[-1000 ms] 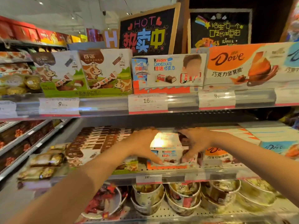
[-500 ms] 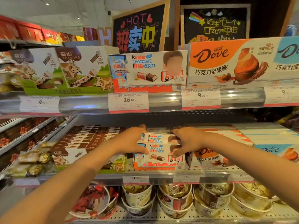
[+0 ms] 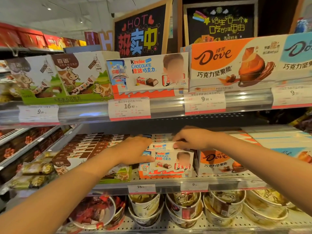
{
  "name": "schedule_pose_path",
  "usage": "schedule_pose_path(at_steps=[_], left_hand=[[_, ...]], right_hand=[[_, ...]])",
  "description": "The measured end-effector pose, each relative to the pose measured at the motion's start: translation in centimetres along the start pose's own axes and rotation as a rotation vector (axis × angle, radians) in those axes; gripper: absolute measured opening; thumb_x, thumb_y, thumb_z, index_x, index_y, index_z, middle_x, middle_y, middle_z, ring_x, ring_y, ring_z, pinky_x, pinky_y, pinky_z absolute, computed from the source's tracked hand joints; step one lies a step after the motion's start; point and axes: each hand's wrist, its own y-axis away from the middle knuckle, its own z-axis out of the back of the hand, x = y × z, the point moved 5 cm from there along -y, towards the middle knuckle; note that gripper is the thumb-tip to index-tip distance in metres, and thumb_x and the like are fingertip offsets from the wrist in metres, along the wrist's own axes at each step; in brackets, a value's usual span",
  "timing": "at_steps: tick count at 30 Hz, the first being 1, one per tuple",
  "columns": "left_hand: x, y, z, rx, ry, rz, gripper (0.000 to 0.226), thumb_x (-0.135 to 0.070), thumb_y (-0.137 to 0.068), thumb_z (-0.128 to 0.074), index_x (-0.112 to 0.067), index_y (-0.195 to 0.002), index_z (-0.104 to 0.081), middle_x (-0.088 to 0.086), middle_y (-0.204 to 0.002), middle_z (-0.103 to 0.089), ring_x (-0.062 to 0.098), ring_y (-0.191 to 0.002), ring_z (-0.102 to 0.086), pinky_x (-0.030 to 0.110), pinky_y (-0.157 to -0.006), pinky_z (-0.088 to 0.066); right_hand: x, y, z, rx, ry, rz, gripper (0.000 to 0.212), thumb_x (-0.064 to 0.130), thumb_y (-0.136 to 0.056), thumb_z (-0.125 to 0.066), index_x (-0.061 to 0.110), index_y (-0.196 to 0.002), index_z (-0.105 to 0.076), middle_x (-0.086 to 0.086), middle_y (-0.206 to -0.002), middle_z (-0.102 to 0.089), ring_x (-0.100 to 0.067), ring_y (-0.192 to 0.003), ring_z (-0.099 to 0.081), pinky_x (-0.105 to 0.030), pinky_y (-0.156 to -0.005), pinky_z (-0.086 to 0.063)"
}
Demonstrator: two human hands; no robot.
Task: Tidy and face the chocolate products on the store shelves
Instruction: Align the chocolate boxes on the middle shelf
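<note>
Middle shelf at frame centre, left hand (image 3: 135,152) and right hand (image 3: 190,139) both grasping the ends of a Kinder box (image 3: 161,146), lying atop the front upright Kinder box (image 3: 168,163), Dove boxes (image 3: 217,162) just right

Two bare forearms, left hand (image 3: 135,152) and right hand (image 3: 192,141) without rings, watch or sleeves, seemingly.

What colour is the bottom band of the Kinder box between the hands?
Orange-red with a wavy white edge, on the Kinder box; head view.
</note>
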Motion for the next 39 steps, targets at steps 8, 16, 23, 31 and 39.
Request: schedule_pose_path(at_steps=[8,16,23,31,39], left_hand=[[-0.3,-0.4,0.1,0.039,0.019,0.009,0.038,-0.054,-0.082,-0.061,-0.025,-0.099,-0.045,-0.005,-0.104,-0.060,0.007,-0.077,-0.050,0.018,-0.056,-0.038],[-0.8,-0.3,-0.6,0.006,0.013,0.047,0.056,-0.056,-0.082,-0.059,-0.018,-0.119,-0.041,-0.002,-0.112,-0.054,0.009,-0.085,-0.043,0.022,-0.070,-0.038],[-0.4,-0.7,-0.9,0.042,0.143,0.054,0.073,-0.053,-0.079,-0.065,-0.020,-0.133,-0.031,-0.002,-0.128,-0.048,0.012,-0.107,-0.048,0.025,-0.085,-0.045],[-0.4,-1.0,-1.4,0.119,0.186,0.064,0.060,-0.049,-0.084,-0.062,-0.021,-0.131,-0.039,-0.004,-0.127,-0.053,0.007,-0.096,-0.049,0.017,-0.073,-0.039],[0.0,-1.0,-2.1,0.214,0.017,0.097,0.089,-0.066,-0.077,-0.057,-0.020,-0.143,-0.018,0.002,-0.143,-0.032,0.021,-0.130,-0.032,0.038,-0.103,-0.037]], right_hand=[[0.0,0.0,-0.2,0.064,-0.109,0.003,0.031,0.037,-0.097,-0.044,0.017,-0.089,-0.066,0.003,-0.085,-0.064,-0.010,-0.075,-0.058,-0.030,-0.072,-0.048],[-0.9,-1.2,-0.6,0.084,-0.110,-0.203,0.041,0.027,-0.102,-0.031,0.008,-0.133,-0.048,-0.008,-0.138,-0.047,-0.022,-0.125,-0.044,-0.028,-0.104,-0.032],[-0.7,-1.7,-1.6,0.037,-0.305,-0.235,0.046,0.047,-0.097,-0.037,0.013,-0.125,-0.049,-0.003,-0.123,-0.056,-0.019,-0.114,-0.051,-0.031,-0.097,-0.040],[-0.7,-1.2,-2.0,0.229,-0.256,-0.096,0.054,0.037,-0.078,-0.072,0.020,-0.126,-0.054,0.008,-0.125,-0.055,-0.014,-0.115,-0.054,-0.030,-0.097,-0.046],[-1.8,-2.4,-0.5,0.046,-0.103,-0.200,0.037,0.027,-0.099,-0.039,0.015,-0.132,-0.047,-0.005,-0.132,-0.048,-0.019,-0.115,-0.047,-0.027,-0.096,-0.035]])
